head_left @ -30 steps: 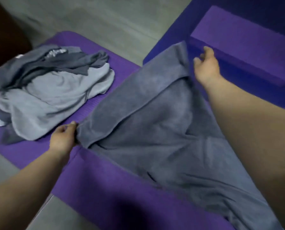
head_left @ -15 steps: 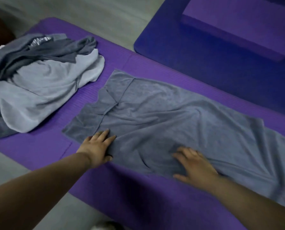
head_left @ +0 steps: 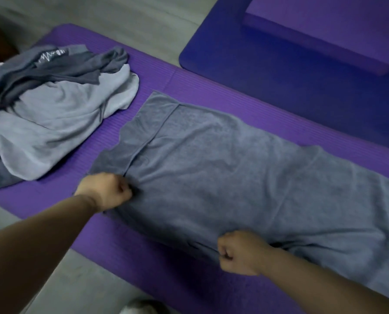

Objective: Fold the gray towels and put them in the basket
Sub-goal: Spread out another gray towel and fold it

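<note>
A gray towel (head_left: 241,168) lies spread along the purple mat (head_left: 157,252), its far left end folded over in a narrow flap. My left hand (head_left: 105,192) is closed on the towel's near edge close to that left end. My right hand (head_left: 240,252) is closed on the same near edge further right, pinching a fold of cloth. To the left, a loose heap of gray towels (head_left: 53,109), light and dark, rests on the mat. No basket is in view.
A dark blue mat (head_left: 268,75) lies beyond the purple one, with a purple foam block (head_left: 320,26) on it at the top right. Gray floor (head_left: 125,17) shows at the back and at the near left. A dark object sits at the far left edge.
The towel, first held up by both hands, was laid flat on the mat. My hands pressed open on its near edge and have now closed on that edge.
</note>
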